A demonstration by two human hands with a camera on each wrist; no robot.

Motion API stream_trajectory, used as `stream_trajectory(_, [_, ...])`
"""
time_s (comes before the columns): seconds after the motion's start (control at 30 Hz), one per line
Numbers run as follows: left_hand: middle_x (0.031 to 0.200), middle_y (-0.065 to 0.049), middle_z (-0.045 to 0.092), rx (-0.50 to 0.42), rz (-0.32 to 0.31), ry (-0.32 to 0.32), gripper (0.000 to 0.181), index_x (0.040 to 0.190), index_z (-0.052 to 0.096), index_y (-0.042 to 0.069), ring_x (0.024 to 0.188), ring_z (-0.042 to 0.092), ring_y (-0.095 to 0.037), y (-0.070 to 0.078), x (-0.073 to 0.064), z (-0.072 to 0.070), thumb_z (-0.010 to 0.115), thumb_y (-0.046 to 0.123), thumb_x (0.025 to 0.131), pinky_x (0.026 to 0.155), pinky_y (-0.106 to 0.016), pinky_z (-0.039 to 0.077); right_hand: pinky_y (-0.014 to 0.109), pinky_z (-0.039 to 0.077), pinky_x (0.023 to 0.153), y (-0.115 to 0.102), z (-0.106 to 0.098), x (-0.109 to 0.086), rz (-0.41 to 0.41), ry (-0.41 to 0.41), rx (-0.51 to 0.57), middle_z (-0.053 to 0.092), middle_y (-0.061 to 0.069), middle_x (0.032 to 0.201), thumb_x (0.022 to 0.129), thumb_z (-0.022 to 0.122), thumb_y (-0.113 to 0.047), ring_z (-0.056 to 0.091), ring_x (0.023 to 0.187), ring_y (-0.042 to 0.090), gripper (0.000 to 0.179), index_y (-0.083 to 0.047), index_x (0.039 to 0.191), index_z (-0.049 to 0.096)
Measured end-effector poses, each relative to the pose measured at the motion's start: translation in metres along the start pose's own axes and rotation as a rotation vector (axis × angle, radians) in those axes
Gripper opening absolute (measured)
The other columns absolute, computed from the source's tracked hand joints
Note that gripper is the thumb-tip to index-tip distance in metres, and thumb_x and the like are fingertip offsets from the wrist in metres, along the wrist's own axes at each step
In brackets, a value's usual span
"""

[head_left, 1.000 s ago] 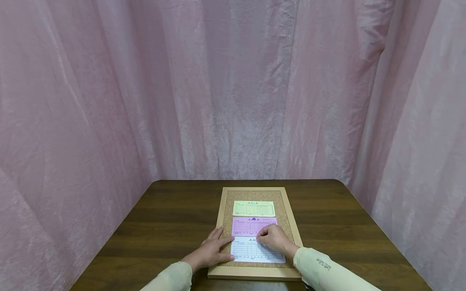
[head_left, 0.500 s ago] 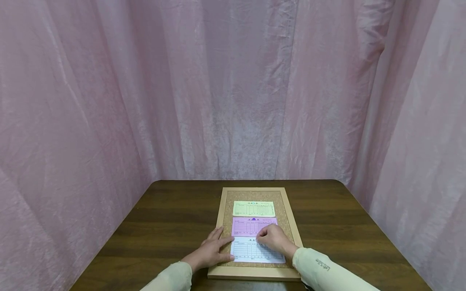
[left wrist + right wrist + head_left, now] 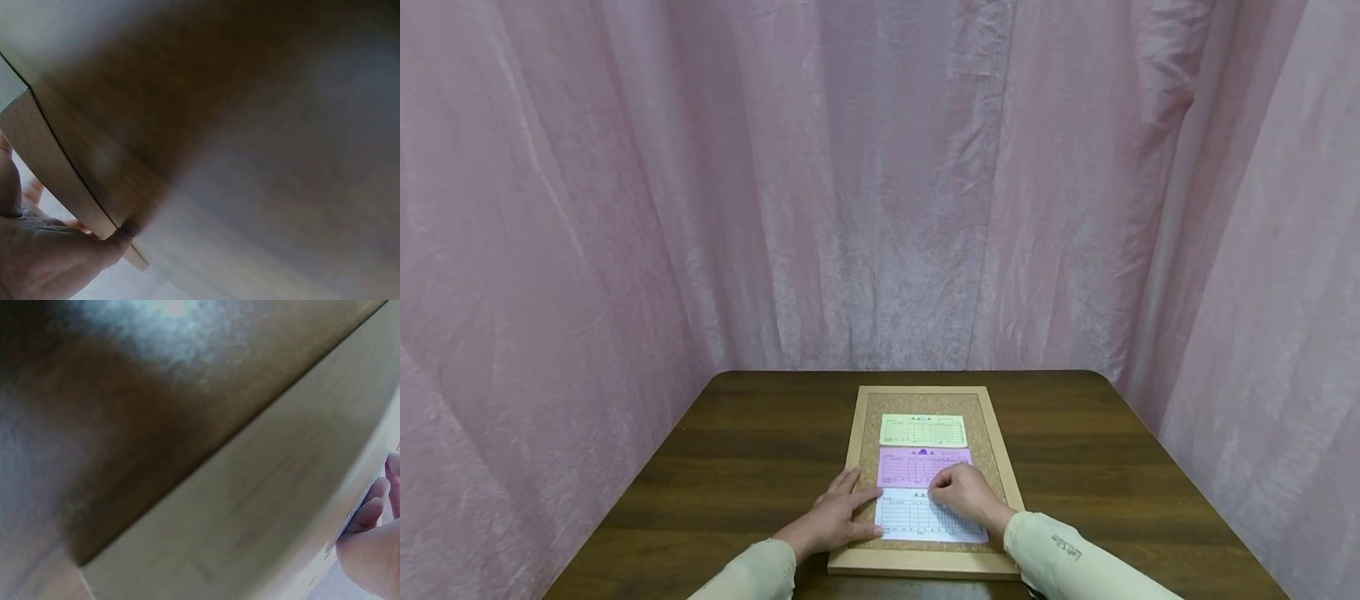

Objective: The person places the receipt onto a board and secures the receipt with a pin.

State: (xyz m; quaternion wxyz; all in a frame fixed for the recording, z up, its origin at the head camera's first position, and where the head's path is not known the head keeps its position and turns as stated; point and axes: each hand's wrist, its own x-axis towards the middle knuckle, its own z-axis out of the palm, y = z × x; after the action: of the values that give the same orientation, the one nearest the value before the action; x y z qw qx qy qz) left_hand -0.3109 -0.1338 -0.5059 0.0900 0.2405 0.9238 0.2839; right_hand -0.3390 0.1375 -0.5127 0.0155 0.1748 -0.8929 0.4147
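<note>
A cork board (image 3: 923, 562) with a light wooden frame lies on the table. On it, three printed slips form a column: a yellow-green slip (image 3: 906, 433), a pink slip (image 3: 898, 468) and, nearest me, a white slip (image 3: 906, 518). A purple pin (image 3: 923, 452) shows at the pink slip's top edge, and a small pale-blue spot at the yellow-green one's. My left hand (image 3: 835, 512) rests spread over the left frame, thumb and index finger at the white slip's left edge. My right hand (image 3: 966, 492) pinches a small thing at the white slip's top middle, hidden by the fingertips.
The dark wooden table (image 3: 737, 467) extends on both sides of the board and behind it. Pink curtains (image 3: 880, 183) hang around the table's far and side edges. Both wrist views mostly show blurred table and the board's frame edge.
</note>
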Motion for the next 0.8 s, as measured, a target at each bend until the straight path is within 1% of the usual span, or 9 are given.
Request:
stream_trajectory(0.23, [0.159, -0.028, 0.018, -0.005, -0.001, 0.001, 0.066, 0.142, 0.056, 0.016, 0.146, 0.010, -0.048, 0.0001, 0.0008, 0.0001, 0.073, 0.048, 0.087, 0.105, -0.074, 0.018, 0.027, 0.046, 0.064, 0.0011, -0.0012, 0.0023, -0.008, -0.007, -0.034, 0.065, -0.009, 0.072, 0.081, 0.072, -0.008, 0.054, 0.069, 0.008, 0.009, -0.012, 0.074, 0.074])
stream_trajectory(0.43, [0.160, -0.027, 0.017, 0.001, 0.001, 0.004, 0.067, 0.143, 0.055, 0.016, 0.146, 0.010, -0.048, -0.0011, 0.0018, -0.0005, 0.073, 0.048, 0.087, 0.105, -0.074, 0.018, 0.026, 0.046, 0.062, -0.0004, -0.0013, 0.0035, -0.044, -0.008, -0.072, 0.065, -0.010, 0.072, 0.082, 0.072, -0.007, 0.053, 0.067, 0.006, 0.011, -0.013, 0.073, 0.073])
stream_trajectory(0.5, [0.160, -0.027, 0.017, 0.000, 0.003, 0.001, 0.067, 0.143, 0.055, 0.016, 0.146, 0.010, -0.048, -0.0012, 0.0013, -0.0014, 0.074, 0.047, 0.087, 0.105, -0.074, 0.018, 0.027, 0.046, 0.063, -0.0013, -0.0016, 0.0035, -0.043, -0.019, -0.080, 0.065, -0.009, 0.073, 0.083, 0.072, -0.006, 0.053, 0.068, 0.007, 0.011, -0.012, 0.074, 0.073])
stream_trajectory(0.67, [0.161, -0.025, 0.015, -0.009, 0.010, -0.037, 0.071, 0.146, 0.052, 0.015, 0.147, 0.010, -0.047, -0.0024, -0.0014, -0.0052, 0.074, 0.047, 0.087, 0.107, -0.072, 0.019, 0.028, 0.047, 0.065, -0.0028, -0.0025, 0.0017, -0.030, -0.044, -0.086, 0.065, -0.008, 0.076, 0.085, 0.073, -0.004, 0.054, 0.071, 0.008, 0.010, -0.011, 0.077, 0.072])
stream_trajectory(0.8, [0.162, -0.023, 0.014, 0.011, 0.016, -0.060, 0.074, 0.148, 0.049, 0.015, 0.148, 0.010, -0.043, -0.0059, -0.0004, -0.0068, 0.074, 0.049, 0.086, 0.108, -0.069, 0.021, 0.028, 0.047, 0.066, -0.0007, -0.0030, -0.0001, -0.040, -0.039, -0.074, 0.065, -0.007, 0.078, 0.084, 0.073, -0.002, 0.055, 0.072, 0.008, 0.008, -0.010, 0.081, 0.073])
